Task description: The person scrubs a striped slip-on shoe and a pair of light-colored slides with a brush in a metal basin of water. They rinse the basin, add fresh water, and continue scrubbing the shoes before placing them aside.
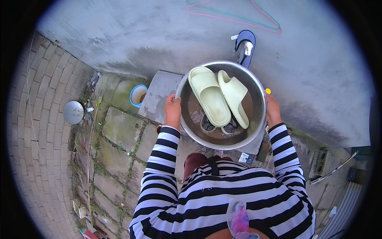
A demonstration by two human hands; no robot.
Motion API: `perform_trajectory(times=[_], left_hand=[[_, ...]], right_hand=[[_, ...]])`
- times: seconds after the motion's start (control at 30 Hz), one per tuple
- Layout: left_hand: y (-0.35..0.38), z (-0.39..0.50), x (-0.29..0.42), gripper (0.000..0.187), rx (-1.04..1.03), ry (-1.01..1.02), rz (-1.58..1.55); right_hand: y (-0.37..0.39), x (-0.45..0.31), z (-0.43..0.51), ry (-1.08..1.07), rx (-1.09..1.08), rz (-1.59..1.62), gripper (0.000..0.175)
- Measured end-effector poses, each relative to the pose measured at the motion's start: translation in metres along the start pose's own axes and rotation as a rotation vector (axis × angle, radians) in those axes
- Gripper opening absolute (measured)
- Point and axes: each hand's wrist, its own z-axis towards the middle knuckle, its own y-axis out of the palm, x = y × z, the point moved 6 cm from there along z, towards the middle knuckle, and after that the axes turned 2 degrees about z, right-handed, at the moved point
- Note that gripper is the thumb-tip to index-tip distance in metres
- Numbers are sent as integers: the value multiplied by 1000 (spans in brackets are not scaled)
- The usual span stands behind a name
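My left hand (172, 111) grips the left rim of a round metal basin (195, 138), and my right hand (272, 110) grips its right rim. Two pale green slide sandals lie in the basin: the left sandal (206, 92) sole down, the right sandal (234, 95) tilted on its side against it. Beneath them, zebra-striped footwear (208, 123) sits partly in brown, murky water, mostly hidden by the sandals. Under the basin is a grey slab (162, 89).
A blue slipper (247, 49) rests against the wall by a tap. Two hangers (232, 18) hang above. At left stand a blue-rimmed bucket (138, 95) and a round metal lid (73, 112). A soap-like packet (243, 157) lies near my legs; a long stick (92, 140) crosses the paving.
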Motion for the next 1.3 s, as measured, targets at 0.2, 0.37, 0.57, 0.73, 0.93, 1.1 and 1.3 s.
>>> perform_trajectory(times=[0.2,0.37,0.57,0.73,0.93,1.1,1.3], left_hand=[[30,59,-24,22,-64,-5,133],[59,87,-26,21,-219,5,147],[72,85,-49,27,-372,34,65],[57,80,2,57,-432,230,447],[100,32,5,71,-627,-275,-143],[152,11,-13,63,-734,-675,-254],[152,27,22,43,-740,-317,-310]], right_hand=[[-2,12,29,-46,149,-110,36],[-5,12,16,-29,321,-108,31],[-23,18,0,-84,377,-153,31],[33,-37,-34,-541,464,-1111,53],[103,27,-39,-73,79,-565,88],[114,58,-30,37,12,-947,96],[120,14,-55,178,-56,-262,84]])
